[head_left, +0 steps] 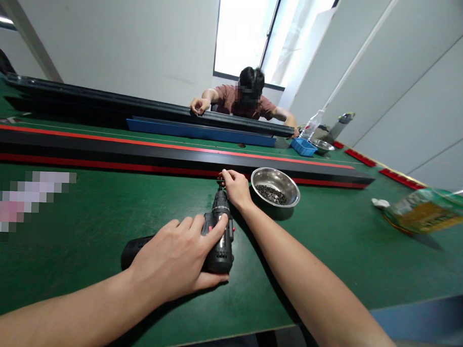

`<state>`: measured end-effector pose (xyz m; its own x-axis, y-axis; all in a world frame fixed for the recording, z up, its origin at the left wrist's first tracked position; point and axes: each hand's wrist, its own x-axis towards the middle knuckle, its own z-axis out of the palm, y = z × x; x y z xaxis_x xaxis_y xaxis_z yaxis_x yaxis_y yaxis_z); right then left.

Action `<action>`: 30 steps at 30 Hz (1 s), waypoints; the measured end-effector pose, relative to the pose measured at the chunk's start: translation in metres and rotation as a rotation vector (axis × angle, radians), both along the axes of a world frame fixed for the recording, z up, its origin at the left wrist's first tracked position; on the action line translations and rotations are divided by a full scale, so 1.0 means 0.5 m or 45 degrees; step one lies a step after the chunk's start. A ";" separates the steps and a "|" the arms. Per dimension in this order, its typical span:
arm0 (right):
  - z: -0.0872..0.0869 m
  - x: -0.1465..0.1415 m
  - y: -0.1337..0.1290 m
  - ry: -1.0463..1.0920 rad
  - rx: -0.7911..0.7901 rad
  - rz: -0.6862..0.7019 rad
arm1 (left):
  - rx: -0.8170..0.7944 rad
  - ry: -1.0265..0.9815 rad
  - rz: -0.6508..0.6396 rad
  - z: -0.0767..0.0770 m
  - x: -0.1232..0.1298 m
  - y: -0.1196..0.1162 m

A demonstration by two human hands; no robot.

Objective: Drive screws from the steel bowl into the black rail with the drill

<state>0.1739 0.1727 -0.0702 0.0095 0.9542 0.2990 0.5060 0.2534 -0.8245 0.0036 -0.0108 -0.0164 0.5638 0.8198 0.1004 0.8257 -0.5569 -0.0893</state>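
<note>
My left hand (179, 252) is wrapped round a black cordless drill (223, 244) that lies on its side, its nose pointing away from me. At the tip of the drill, the fingers of my right hand (234, 186) are pinched together by the bit; a small dark piece there is too small to name. Just beyond them runs a long black bar with red edges (171, 159). Close to the right of my right hand stands a metal bowl (291, 202) with many small dark screws (271, 194) in it.
Across the green table (327, 247), a person (228, 97) has both hands at another long black bar (116, 98). A blue strip (198, 132) lies below it. Further right are a blue basket (304, 146), a second metal bowl (321, 145) and a yellow-green plastic container (427, 210).
</note>
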 end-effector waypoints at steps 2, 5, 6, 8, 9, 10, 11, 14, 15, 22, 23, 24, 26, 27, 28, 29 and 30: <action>0.000 0.001 0.000 0.006 0.010 -0.004 | 0.001 0.003 0.000 0.000 0.000 0.000; 0.000 0.001 0.000 0.014 0.014 -0.008 | 0.004 0.005 -0.001 0.000 0.001 0.000; 0.001 0.001 0.000 0.016 0.011 -0.010 | 0.006 0.004 -0.001 -0.001 0.001 0.001; 0.001 0.001 0.000 0.018 0.007 -0.007 | 0.008 0.002 -0.002 -0.001 0.002 0.001; 0.002 0.000 0.000 0.021 0.008 -0.004 | 0.008 0.001 -0.004 -0.002 0.002 0.001; 0.002 0.000 0.000 0.025 0.010 -0.001 | 0.008 -0.001 -0.006 -0.002 0.002 0.001; 0.002 0.000 0.000 0.029 0.010 0.002 | 0.008 -0.003 -0.007 -0.002 0.002 0.001; 0.001 0.001 0.000 0.037 0.008 0.005 | 0.006 -0.004 -0.008 -0.002 0.002 0.000; 0.001 0.001 0.000 0.039 0.008 0.008 | 0.006 -0.001 -0.007 -0.002 0.001 0.000; 0.002 0.000 -0.003 0.022 0.014 0.031 | 0.008 0.014 0.004 -0.001 0.003 0.002; 0.003 0.000 -0.003 0.017 0.017 0.033 | 0.006 0.014 0.006 -0.001 0.004 0.002; 0.004 0.000 -0.004 0.010 0.019 0.034 | 0.002 0.013 0.006 0.000 0.004 0.002; 0.005 -0.001 -0.006 -0.009 0.019 0.031 | -0.002 0.010 0.006 0.001 0.003 0.002; 0.006 -0.002 -0.006 -0.020 0.016 0.025 | -0.001 0.009 0.005 0.001 0.003 0.002; 0.006 -0.002 -0.006 -0.030 0.011 0.016 | 0.001 0.009 0.004 0.002 0.003 0.002; 0.007 -0.002 -0.006 -0.038 0.004 0.005 | 0.003 0.010 0.000 0.002 0.002 0.002; 0.007 -0.002 -0.006 -0.041 -0.003 -0.011 | 0.005 0.010 -0.004 0.002 0.002 0.002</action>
<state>0.1729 0.1699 -0.0669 0.0083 0.9549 0.2969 0.5342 0.2468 -0.8085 0.0046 -0.0099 -0.0153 0.5674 0.8174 0.0993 0.8231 -0.5594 -0.0980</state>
